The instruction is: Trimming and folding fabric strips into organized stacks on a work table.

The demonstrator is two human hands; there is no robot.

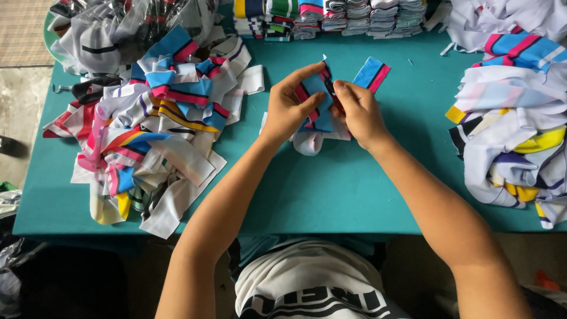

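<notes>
Both hands meet over the middle of the teal table (pixel 331 189). My left hand (pixel 290 105) pinches a blue, pink and black striped fabric strip (pixel 317 88) between thumb and fingers. My right hand (pixel 359 111) grips the same strip from the right side. One blue and pink end of the strip (pixel 372 72) sticks out beyond my right hand. White cloth (pixel 310 142) hangs below both hands onto the table.
A loose heap of striped fabric strips (pixel 153 124) lies at the left. Another pile of white and coloured pieces (pixel 514 130) lies at the right. Folded stacks (pixel 331 18) line the far edge. Plastic-wrapped cloth (pixel 112 29) sits at the back left.
</notes>
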